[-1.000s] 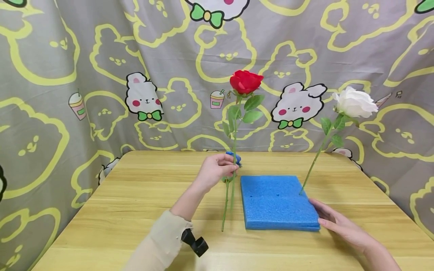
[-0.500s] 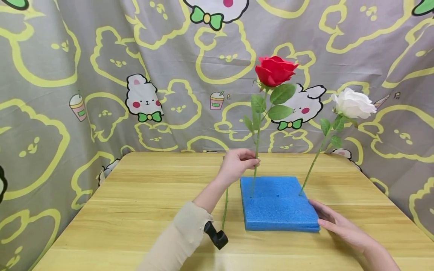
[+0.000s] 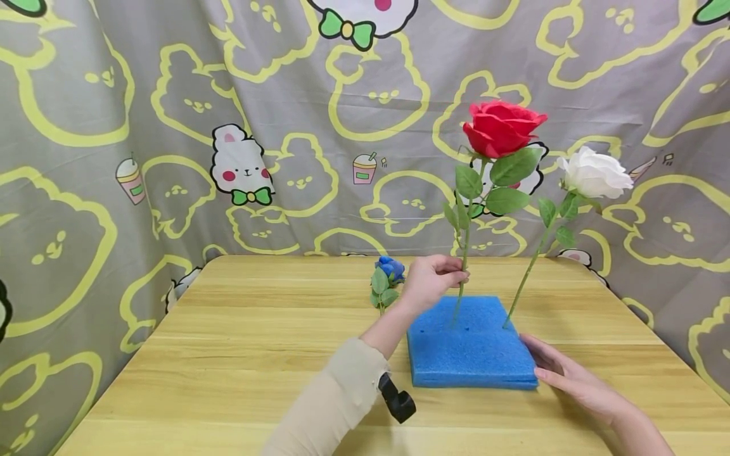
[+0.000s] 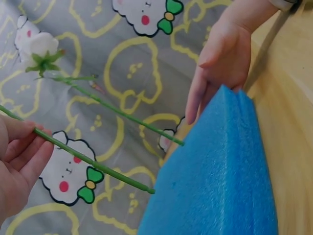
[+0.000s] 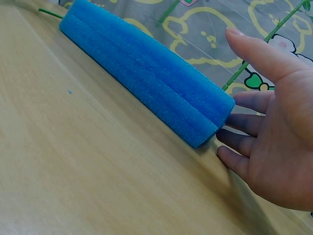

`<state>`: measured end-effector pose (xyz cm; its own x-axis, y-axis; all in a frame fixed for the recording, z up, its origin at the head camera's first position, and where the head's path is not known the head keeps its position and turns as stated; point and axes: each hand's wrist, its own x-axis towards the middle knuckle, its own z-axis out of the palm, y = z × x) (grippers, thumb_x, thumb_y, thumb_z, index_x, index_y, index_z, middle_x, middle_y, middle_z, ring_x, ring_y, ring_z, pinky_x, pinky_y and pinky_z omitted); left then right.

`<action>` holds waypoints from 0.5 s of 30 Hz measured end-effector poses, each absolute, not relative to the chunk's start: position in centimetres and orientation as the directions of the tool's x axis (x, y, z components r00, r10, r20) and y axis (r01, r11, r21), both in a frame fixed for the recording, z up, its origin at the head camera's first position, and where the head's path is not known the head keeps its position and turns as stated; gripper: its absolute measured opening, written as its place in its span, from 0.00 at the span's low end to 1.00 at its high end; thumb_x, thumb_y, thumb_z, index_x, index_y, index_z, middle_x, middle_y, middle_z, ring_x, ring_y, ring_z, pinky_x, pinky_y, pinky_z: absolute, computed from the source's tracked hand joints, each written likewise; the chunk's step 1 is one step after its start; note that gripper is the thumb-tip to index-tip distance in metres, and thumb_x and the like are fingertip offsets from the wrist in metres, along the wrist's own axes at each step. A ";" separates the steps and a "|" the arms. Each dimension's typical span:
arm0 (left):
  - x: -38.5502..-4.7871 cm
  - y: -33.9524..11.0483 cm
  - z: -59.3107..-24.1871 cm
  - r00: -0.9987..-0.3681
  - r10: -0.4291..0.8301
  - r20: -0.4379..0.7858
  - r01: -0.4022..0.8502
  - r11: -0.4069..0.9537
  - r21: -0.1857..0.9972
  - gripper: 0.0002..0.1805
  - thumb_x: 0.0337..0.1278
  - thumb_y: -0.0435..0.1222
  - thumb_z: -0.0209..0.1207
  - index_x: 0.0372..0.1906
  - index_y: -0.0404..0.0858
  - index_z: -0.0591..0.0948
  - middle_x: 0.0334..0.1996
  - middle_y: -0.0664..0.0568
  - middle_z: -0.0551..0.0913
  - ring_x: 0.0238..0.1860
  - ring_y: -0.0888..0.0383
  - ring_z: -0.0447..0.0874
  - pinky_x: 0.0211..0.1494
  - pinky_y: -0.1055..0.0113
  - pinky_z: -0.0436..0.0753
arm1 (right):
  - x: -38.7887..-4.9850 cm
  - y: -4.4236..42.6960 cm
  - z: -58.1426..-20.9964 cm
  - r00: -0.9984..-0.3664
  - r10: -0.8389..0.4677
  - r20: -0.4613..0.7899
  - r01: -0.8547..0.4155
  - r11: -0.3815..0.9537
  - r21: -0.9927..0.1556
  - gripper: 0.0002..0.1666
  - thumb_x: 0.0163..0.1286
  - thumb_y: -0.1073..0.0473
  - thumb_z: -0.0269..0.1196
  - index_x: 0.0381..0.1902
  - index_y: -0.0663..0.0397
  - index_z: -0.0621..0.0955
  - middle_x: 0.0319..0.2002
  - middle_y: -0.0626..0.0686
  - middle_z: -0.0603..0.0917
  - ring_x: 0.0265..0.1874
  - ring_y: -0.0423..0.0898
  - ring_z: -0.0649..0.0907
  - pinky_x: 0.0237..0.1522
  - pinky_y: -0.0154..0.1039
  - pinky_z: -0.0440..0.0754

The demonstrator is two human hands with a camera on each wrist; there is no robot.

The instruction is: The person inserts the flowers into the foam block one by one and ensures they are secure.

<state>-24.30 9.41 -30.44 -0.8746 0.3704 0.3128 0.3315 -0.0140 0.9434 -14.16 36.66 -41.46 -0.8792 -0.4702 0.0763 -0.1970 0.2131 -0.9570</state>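
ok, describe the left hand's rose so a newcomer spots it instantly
The wood-grain table carries a blue foam block. Over it, the left hand pinches the red rose by its stem. Its red colour separates it from the white rose to its right and the blue rose to its left.

"Any lettering out there?"
"Nothing readable! The printed cup on the curtain sports a green label, but any writing there is too small to make out!"
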 end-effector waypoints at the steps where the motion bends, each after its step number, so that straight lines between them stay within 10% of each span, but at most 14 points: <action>1: -24.4 9.7 -30.6 -0.876 0.367 0.313 0.330 -0.017 0.944 0.08 0.53 0.27 0.62 0.38 0.27 0.82 0.32 0.43 0.85 0.32 0.57 0.85 0.37 0.71 0.83 | -14.2 36.7 -41.5 -0.878 -0.472 0.076 -0.196 0.211 -0.957 0.32 0.74 0.67 0.41 0.67 0.77 0.41 0.61 0.25 0.61 0.58 0.21 0.61 0.54 0.18 0.60; 15: -24.8 11.8 -31.8 -0.887 0.334 0.318 0.330 -0.021 0.944 0.06 0.54 0.27 0.61 0.37 0.28 0.82 0.31 0.46 0.85 0.30 0.60 0.84 0.36 0.71 0.82 | -14.3 36.7 -41.4 -0.872 -0.483 0.073 -0.196 0.209 -0.958 0.32 0.75 0.67 0.40 0.67 0.77 0.40 0.61 0.25 0.61 0.58 0.21 0.61 0.54 0.18 0.61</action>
